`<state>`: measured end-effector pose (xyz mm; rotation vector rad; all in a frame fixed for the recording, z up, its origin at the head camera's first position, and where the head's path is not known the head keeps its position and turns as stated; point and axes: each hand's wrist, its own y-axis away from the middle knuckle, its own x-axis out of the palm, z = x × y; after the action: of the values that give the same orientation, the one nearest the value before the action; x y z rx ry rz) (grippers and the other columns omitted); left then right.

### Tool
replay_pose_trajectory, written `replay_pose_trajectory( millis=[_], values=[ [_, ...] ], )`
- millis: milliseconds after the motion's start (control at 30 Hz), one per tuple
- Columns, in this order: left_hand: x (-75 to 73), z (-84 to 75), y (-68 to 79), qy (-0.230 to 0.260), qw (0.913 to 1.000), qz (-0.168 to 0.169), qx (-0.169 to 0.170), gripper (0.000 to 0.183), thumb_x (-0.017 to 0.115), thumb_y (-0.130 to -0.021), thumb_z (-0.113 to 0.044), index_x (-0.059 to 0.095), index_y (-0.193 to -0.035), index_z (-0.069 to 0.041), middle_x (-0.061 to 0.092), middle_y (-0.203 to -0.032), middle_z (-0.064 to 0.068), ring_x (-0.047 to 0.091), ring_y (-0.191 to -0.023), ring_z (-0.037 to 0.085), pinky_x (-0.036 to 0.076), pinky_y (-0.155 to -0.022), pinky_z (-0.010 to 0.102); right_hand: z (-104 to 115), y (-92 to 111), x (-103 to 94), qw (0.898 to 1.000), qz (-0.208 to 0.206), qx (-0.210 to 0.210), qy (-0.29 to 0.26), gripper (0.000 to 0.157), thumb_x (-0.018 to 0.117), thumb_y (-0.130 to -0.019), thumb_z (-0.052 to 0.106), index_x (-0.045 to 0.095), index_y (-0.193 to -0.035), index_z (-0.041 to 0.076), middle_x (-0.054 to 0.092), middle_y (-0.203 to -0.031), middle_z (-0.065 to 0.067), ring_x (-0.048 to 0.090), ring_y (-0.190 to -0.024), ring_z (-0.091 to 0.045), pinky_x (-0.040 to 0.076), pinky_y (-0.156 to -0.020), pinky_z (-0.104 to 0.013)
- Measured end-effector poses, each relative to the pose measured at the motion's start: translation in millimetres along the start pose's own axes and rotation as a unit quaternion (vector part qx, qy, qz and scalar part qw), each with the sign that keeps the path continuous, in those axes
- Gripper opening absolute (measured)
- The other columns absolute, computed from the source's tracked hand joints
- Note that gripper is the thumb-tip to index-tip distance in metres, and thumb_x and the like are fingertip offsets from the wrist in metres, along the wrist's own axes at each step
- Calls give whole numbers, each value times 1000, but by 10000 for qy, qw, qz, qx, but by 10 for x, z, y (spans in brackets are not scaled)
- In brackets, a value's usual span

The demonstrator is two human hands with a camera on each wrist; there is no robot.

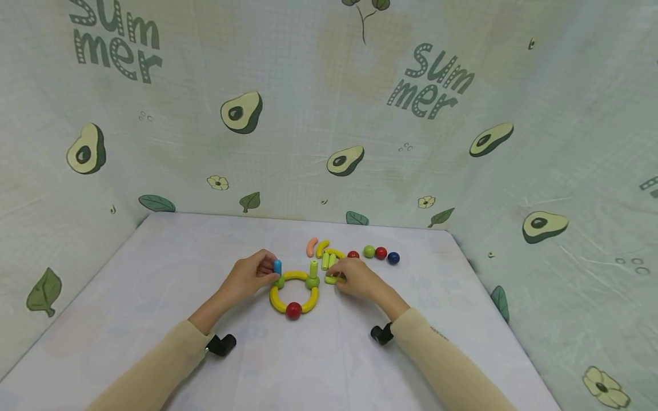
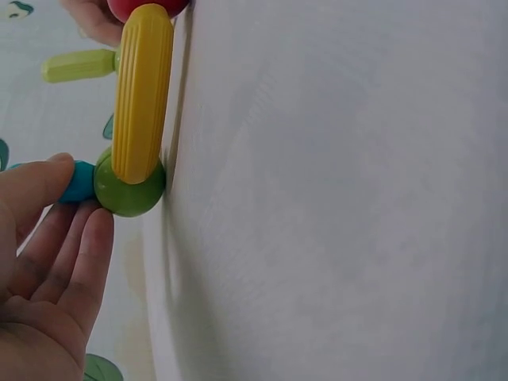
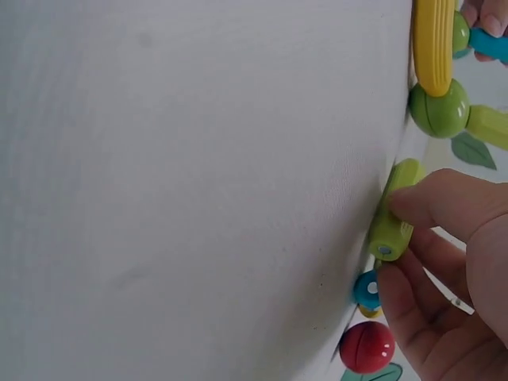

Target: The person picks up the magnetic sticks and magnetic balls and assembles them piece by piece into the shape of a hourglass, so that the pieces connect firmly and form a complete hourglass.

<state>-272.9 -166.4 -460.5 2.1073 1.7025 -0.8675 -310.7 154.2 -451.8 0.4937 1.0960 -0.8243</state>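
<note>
My left hand (image 1: 249, 275) pinches a blue rod (image 1: 277, 266) between thumb and fingers. The rod stands on a green ball (image 2: 129, 188) at the back left of a ring on the table. Yellow curved sticks (image 1: 276, 300) form the ring, joined by green balls and a red ball (image 1: 293, 310) at the front. On the back right green ball (image 1: 312, 282), a light green rod (image 1: 314, 268) stands upright. To the right of the ring, my right hand (image 1: 360, 279) pinches another light green rod (image 3: 399, 190), lying low at the tabletop.
Behind the right hand lie light green rods (image 1: 325, 261), yellow curved sticks (image 1: 322, 249) and a pink curved stick (image 1: 311, 246). A red ball (image 1: 353, 254), a green ball (image 1: 369, 251), another red ball (image 1: 381, 253) and a dark blue ball (image 1: 393, 258) sit farther right. A patterned cloth (image 1: 293, 171) hangs behind.
</note>
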Motion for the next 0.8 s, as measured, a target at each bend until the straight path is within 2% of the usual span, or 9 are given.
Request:
replay_pose_trajectory(
  millis=[233, 400, 600, 800],
  values=[
    [11, -5, 3, -18, 10000, 11, -20, 29, 80, -97, -15, 64, -121, -11, 71, -110, 3, 70, -102, 19, 62, -92, 34, 41, 79, 9, 10000, -4, -9, -45, 30, 77, -95, 5, 77, -126, 8, 77, -111, 0, 67, -95, -11, 59, -88, -30],
    [15, 4, 2, 1, 10000, 4, -41, 29, 80, -97, -14, 64, -122, -11, 71, -110, 3, 70, -102, 18, 62, -92, 34, 85, 158, -7, 9988, -310, 95, -370, 31, 75, -96, 4, 77, -126, 9, 76, -113, 1, 67, -95, -11, 59, -87, -30],
    [11, -1, -2, 28, 10000, -7, -54, 28, 80, -97, -14, 65, -121, -12, 71, -109, 2, 70, -101, 18, 62, -91, 32, 226, 246, -45, 9897, -916, 311, -1059, 26, 79, -95, 8, 75, -121, 13, 75, -110, 2, 69, -93, -9, 61, -86, -28],
    [12, -13, -4, 43, 9999, 14, -92, 28, 80, -97, -14, 65, -120, -12, 71, -109, 2, 70, -101, 18, 62, -91, 33, 398, 269, -18, 9790, -1138, 350, -1656, 27, 81, -94, 9, 71, -119, 13, 73, -103, 3, 70, -94, -11, 62, -88, -28]
  ],
)
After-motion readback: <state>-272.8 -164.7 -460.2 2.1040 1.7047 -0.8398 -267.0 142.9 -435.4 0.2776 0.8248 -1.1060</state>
